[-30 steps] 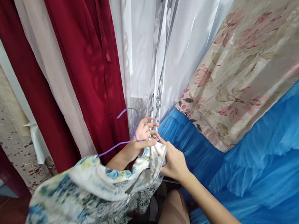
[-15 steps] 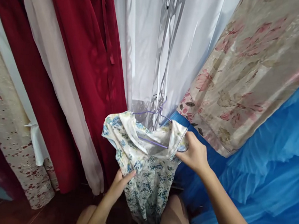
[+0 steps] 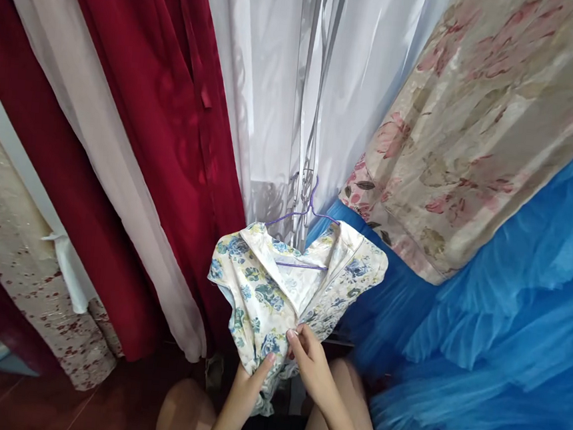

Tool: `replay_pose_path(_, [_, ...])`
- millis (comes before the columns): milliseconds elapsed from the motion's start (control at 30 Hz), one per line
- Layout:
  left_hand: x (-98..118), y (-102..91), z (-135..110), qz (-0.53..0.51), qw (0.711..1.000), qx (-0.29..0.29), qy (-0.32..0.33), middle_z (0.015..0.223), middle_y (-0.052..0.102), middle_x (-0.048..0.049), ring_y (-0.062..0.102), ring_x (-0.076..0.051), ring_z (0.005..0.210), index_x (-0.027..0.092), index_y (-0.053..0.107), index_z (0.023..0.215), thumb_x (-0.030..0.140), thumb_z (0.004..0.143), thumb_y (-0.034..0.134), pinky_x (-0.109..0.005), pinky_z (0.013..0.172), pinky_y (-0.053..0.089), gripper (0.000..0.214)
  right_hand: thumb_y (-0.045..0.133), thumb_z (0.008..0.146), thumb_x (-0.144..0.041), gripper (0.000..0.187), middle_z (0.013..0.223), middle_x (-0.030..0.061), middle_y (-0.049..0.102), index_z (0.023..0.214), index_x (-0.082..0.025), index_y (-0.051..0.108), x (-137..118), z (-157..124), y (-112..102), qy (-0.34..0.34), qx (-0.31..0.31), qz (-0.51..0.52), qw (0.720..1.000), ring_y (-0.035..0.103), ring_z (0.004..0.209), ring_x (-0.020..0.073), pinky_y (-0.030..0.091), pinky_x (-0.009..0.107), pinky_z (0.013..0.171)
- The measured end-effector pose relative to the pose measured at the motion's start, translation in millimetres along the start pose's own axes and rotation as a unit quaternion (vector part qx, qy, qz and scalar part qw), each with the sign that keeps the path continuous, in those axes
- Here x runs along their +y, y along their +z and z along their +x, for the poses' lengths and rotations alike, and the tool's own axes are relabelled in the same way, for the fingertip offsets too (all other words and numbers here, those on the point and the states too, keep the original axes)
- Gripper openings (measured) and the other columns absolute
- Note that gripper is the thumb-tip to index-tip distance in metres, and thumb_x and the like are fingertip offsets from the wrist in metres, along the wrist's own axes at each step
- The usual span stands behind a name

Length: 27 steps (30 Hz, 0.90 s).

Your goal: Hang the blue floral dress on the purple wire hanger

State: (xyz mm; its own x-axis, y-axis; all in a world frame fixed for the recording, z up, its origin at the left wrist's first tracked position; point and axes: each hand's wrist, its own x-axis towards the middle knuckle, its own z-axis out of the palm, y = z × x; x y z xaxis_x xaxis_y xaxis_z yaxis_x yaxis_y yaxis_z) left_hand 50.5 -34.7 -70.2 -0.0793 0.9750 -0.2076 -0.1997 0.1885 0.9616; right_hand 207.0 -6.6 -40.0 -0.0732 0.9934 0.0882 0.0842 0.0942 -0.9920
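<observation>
A white short-sleeved dress [image 3: 265, 287] with blue, green and yellow flowers is on a thin purple hanger [image 3: 311, 207], in front of me. Both shoulders rest on the hanger, whose lower bar shows through the open neckline. My left hand [image 3: 250, 382] grips the garment's left side at the waist, thumb on top and the other fingers hidden beneath. Just below the V of the neck, my right hand [image 3: 307, 357] pinches the front edge between thumb and fingers. The lower part of the dress is bunched and partly hidden by my hands.
Long garments hang all around: a dark red one [image 3: 138, 128], a pale pink one [image 3: 98, 131], white cloth with straps [image 3: 272, 93], a beige floral one [image 3: 454, 136], and blue ruffled tulle [image 3: 497, 327] at the right. Below is a reddish tiled floor [image 3: 100, 399].
My right hand has left the right shoulder of the dress and moved down to the front below the neckline. The right shoulder now lies spread out. My left hand has shifted slightly down and right.
</observation>
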Motion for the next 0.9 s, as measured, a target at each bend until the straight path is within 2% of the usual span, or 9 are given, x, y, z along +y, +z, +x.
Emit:
replay_pose_path(133, [2.8, -9.2, -6.2, 0.002, 0.999, 0.025, 0.027, 0.140, 0.060, -0.0094, 0.049, -0.032, 0.136, 0.028, 0.064, 0.128, 0.051, 0.070, 0.079, -0.043, 0.116, 0.039, 0.065, 0.056, 0.089, -0.062, 0.048, 0.057, -0.0043, 0.044, 0.065, -0.023, 0.041, -4.2, 7.3, 6.5, 0.007, -0.025, -0.007, 1.000, 0.044, 0.056, 0.0162, 0.034, 0.028, 0.056])
replay_pose_path(367, [5.1, -15.4, -9.3, 0.018, 0.997, 0.067, 0.031, 0.130, 0.065, -0.0130, 0.055, -0.034, 0.129, 0.021, 0.057, 0.129, 0.049, 0.076, 0.074, -0.044, 0.110, 0.044, 0.062, 0.052, 0.094, -0.055, 0.044, 0.058, -0.0015, 0.050, 0.064, -0.022, 0.052, -5.7, -18.7, -11.3, 0.011, -0.035, 0.032, 0.999, 0.046, 0.057, 0.0174, 0.034, 0.029, 0.058])
replay_pose_path(433, [1.0, -11.6, -9.7, 0.070, 0.986, 0.123, 0.082, 0.136, 0.058, -0.0149, 0.053, -0.034, 0.130, 0.022, 0.047, 0.136, 0.048, 0.078, 0.072, -0.046, 0.109, 0.044, 0.068, 0.053, 0.093, -0.053, 0.042, 0.057, -0.0012, 0.051, 0.065, -0.022, 0.055, -10.6, -28.3, -16.5, 0.021, -0.022, 0.031, 0.999, 0.047, 0.056, 0.0179, 0.033, 0.030, 0.058])
replay_pose_path(500, [-2.8, -4.4, -11.4, 0.140, 0.951, 0.208, 0.181, 0.146, 0.045, -0.0171, 0.047, -0.034, 0.134, 0.024, 0.034, 0.141, 0.045, 0.080, 0.071, -0.048, 0.110, 0.041, 0.075, 0.055, 0.092, -0.052, 0.040, 0.055, -0.0008, 0.052, 0.064, -0.022, 0.057, -16.9, -34.4, -21.2, 0.028, -0.014, 0.017, 0.999, 0.047, 0.056, 0.0185, 0.033, 0.030, 0.057])
replay_pose_path(567, [-4.9, 6.9, -14.2, 0.191, 0.913, 0.239, 0.269, 0.150, 0.036, -0.0173, 0.042, -0.034, 0.137, 0.025, 0.032, 0.140, 0.042, 0.080, 0.071, -0.047, 0.111, 0.038, 0.074, 0.056, 0.091, -0.050, 0.041, 0.055, -0.0003, 0.052, 0.061, -0.022, 0.058, -21.9, -36.8, -24.0, 0.028, -0.015, 0.003, 0.999, 0.047, 0.056, 0.0186, 0.032, 0.030, 0.056])
replay_pose_path(633, [-5.5, 21.5, -16.7, 0.216, 0.917, 0.165, 0.291, 0.142, 0.045, -0.0147, 0.047, -0.032, 0.132, 0.027, 0.043, 0.131, 0.038, 0.082, 0.069, -0.045, 0.110, 0.040, 0.057, 0.057, 0.091, -0.049, 0.042, 0.056, -0.0001, 0.051, 0.059, -0.021, 0.057, -23.8, -36.8, -23.6, 0.022, -0.026, 0.004, 0.999, 0.046, 0.056, 0.0182, 0.031, 0.030, 0.056])
replay_pose_path(733, [-7.0, 42.4, -16.8, 0.214, 0.948, 0.006, 0.234, 0.111, 0.065, -0.0091, 0.062, -0.029, 0.108, 0.030, 0.058, 0.109, 0.035, 0.089, 0.058, -0.040, 0.095, 0.048, 0.020, 0.061, 0.089, -0.047, 0.040, 0.057, -0.0008, 0.049, 0.059, -0.020, 0.058, -20.8, -36.1, -19.5, 0.010, -0.038, 0.035, 0.999, 0.045, 0.057, 0.0162, 0.031, 0.029, 0.056])
replay_pose_path(800, [-8.6, 51.2, -15.1, 0.214, 0.952, -0.022, 0.218, 0.094, 0.066, -0.0061, 0.064, -0.027, 0.092, 0.029, 0.058, 0.097, 0.030, 0.089, 0.055, -0.038, 0.084, 0.050, 0.008, 0.064, 0.087, -0.047, 0.039, 0.054, -0.0022, 0.046, 0.060, -0.019, 0.060, -16.4, -36.9, -18.4, 0.022, -0.045, 0.058, 0.997, 0.040, 0.053, 0.0136, 0.027, 0.027, 0.053])
replay_pose_path(900, [-9.6, 56.5, -13.6, 0.229, 0.941, -0.020, 0.247, 0.083, 0.063, -0.0035, 0.062, -0.024, 0.082, 0.028, 0.055, 0.087, 0.025, 0.088, 0.055, -0.034, 0.076, 0.049, 0.002, 0.067, 0.083, -0.052, 0.038, 0.044, -0.0054, 0.041, 0.067, -0.017, 0.068, -8.7, -39.0, -22.3, 0.097, -0.070, 0.131, 0.984, 0.029, 0.042, 0.0090, 0.018, 0.025, 0.047])
